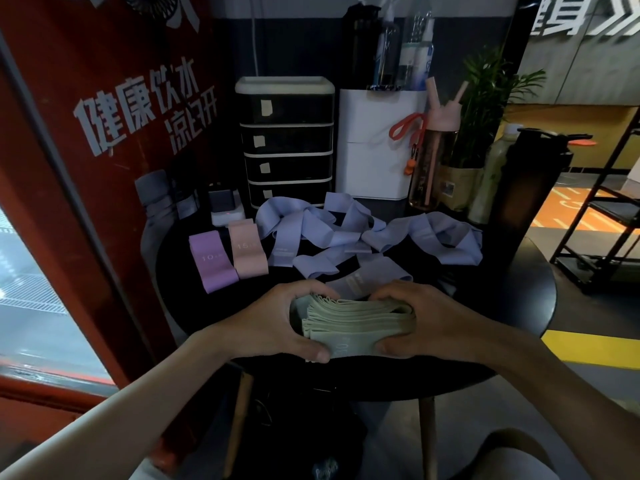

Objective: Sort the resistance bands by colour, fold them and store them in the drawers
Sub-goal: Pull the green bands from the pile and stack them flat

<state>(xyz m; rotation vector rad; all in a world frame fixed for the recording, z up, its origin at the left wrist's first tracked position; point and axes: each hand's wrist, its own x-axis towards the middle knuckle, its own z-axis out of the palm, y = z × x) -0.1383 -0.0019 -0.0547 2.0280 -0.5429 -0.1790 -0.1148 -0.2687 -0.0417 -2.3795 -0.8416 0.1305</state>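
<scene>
Dim gym corner, round black table (512, 306); beyond the grip, a closed drawer unit (285, 142) and loose lavender bands (346, 233). Left hand (277, 327) and right hand (426, 323) squeeze the folded green band stack (360, 323) between them. Lifted unevenly, layers could likely splay apart.

Round black table (519, 306): lavender bands (346, 230), purple band (213, 261), pink band (247, 252), drawer unit (287, 143).
</scene>
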